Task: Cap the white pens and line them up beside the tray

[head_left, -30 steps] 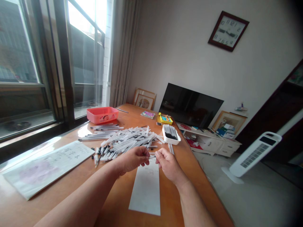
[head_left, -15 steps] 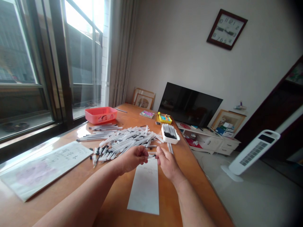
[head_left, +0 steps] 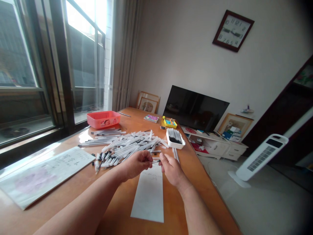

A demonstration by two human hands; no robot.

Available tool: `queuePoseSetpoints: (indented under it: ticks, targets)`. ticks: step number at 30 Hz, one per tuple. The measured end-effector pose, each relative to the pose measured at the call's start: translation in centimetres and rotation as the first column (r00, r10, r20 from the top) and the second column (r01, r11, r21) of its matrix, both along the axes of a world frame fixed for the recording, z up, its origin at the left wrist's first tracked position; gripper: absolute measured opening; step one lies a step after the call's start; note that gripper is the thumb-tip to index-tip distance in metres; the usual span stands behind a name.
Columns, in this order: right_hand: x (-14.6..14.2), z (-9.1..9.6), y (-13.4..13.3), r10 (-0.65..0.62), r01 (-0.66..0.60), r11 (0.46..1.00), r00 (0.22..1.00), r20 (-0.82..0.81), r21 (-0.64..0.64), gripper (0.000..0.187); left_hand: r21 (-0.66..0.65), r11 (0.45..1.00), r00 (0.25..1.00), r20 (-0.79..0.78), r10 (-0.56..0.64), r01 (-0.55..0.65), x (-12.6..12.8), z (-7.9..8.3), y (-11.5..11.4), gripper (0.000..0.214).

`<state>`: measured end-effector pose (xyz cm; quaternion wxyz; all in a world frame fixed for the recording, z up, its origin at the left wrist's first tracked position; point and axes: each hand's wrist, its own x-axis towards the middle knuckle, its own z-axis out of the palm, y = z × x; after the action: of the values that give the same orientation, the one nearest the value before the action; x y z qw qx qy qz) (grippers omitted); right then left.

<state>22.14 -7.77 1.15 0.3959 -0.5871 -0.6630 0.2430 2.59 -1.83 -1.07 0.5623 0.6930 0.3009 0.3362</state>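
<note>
My left hand (head_left: 139, 163) pinches one end of a slim white pen (head_left: 156, 161) with a dark tip. On the other end of the pen, the thumb and fingers of my right hand (head_left: 171, 169) are closed. Most of the pen is hidden by my fingers. Below both hands a long white sheet of paper (head_left: 148, 199) lies on the wooden table (head_left: 114, 209), with faint marks near its top. Just beyond them spreads a heap of white pen barrels and black parts (head_left: 137, 145). A white tray (head_left: 177, 146) of black-ended pens stands behind my right hand.
On the left lies a large writing pad (head_left: 56, 173). Farther back are a pink plastic box (head_left: 104, 121), a small colourful booklet (head_left: 151, 118) and a yellow box (head_left: 170, 122). The table's right edge slants past my right arm, with a white tower fan (head_left: 261, 160) on the floor beyond.
The view has shifted very slightly. My right hand has moved a little left, toward my left hand, and both still hold the pen.
</note>
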Motion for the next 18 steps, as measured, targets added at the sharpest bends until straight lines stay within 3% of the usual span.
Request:
queuePoseSetpoints:
  ticks: [5,11,14,18]
  targets:
    - [-0.1,-0.2,-0.1,0.016,-0.018,0.997,1.0,0.025,0.079,0.043,0.012,1.0,0.999,-0.047,0.01,-0.01,0.1,1.0,-0.8,0.023]
    - [0.1,-0.4,0.0,0.002,0.002,0.995,0.999,-0.045,0.102,0.043,0.106,0.993,0.956,-0.291,-0.025,0.058,0.0,2.7,-2.1,0.034]
    - [0.1,-0.5,0.2,0.004,0.003,0.997,0.995,-0.096,0.078,0.045,0.222,0.975,0.955,-0.289,0.068,-0.003,0.1,2.3,-2.0,0.027]
    - [-0.1,-0.9,0.5,-0.025,0.035,0.998,0.982,-0.189,0.048,0.05,0.43,0.897,0.942,-0.248,0.225,-0.101,0.3,1.9,-2.0,0.016]
